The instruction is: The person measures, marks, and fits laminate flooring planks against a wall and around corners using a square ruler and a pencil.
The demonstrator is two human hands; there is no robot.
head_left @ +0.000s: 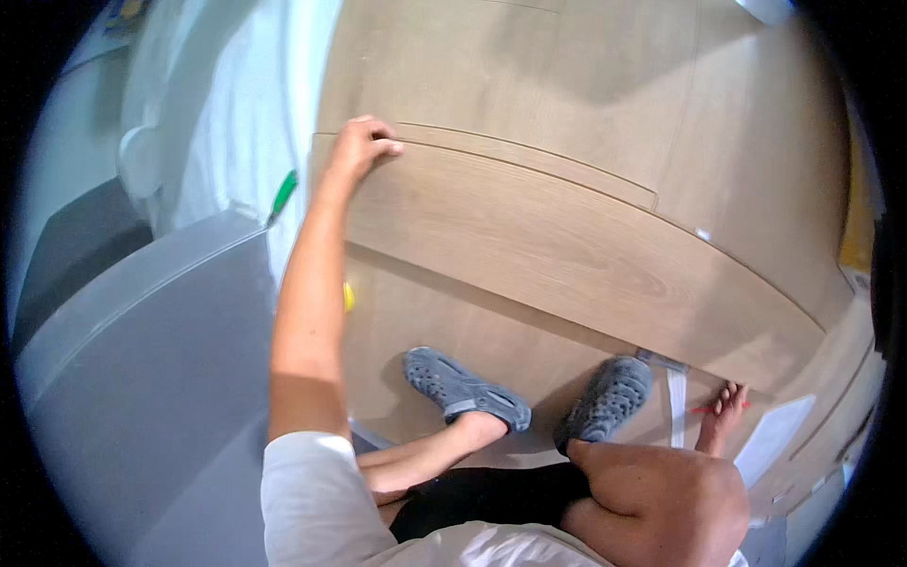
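Note:
A long wood-look floor plank (557,246) lies slanted across the floor in front of my feet. My left hand (364,146) is at its far left corner, thumb and fingers bent together at the edge; the fingertips' hold is partly hidden. Beyond that edge runs a narrow strip of the same wood look (529,161). At the plank's near right end is my right hand (727,404), its fingers closed around a thin red pencil or pen (704,410) that pokes out on both sides. The fingertips reach the plank's near edge.
My feet in grey clogs (605,402) stand on the near floor. A grey metal piece (661,360) and white strip (677,406) lie beside the right clog. A white sheet (775,439) is farther right. Left are a grey panel (161,378) and a green-handled tool (283,197).

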